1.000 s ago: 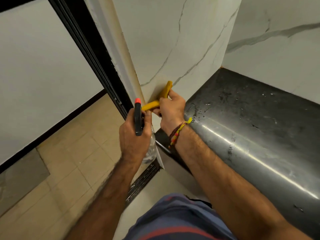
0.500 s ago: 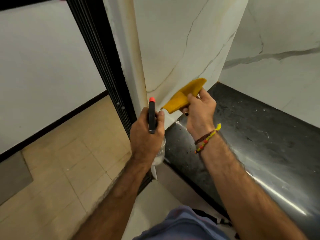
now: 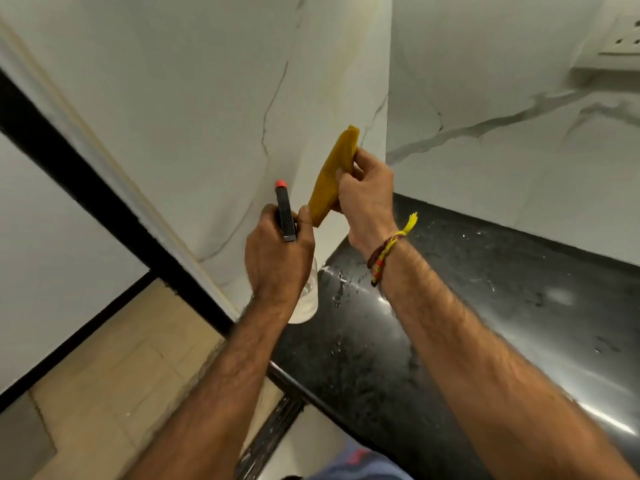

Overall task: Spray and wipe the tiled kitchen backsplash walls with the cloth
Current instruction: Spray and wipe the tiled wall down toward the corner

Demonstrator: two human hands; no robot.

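Observation:
My left hand (image 3: 278, 258) grips a spray bottle (image 3: 285, 216) with a black head and an orange nozzle tip; its clear body shows below the hand. The nozzle points up toward the white marbled side wall (image 3: 194, 116). My right hand (image 3: 365, 199) pinches a folded yellow cloth (image 3: 332, 176) and holds it flat against that wall, just right of the bottle. The second tiled wall (image 3: 519, 133) meets the first in a corner behind the cloth.
A black polished countertop (image 3: 485, 306) with water droplets runs along the right under the walls. A black door frame (image 3: 104, 202) borders the side wall on the left. Beige floor tiles (image 3: 114, 375) lie below. A white socket plate (image 3: 623, 38) sits at the upper right.
Both hands have risen along the side wall. The cloth has moved from near the counter edge to higher on the tile and now stands more upright. The view has tilted upward.

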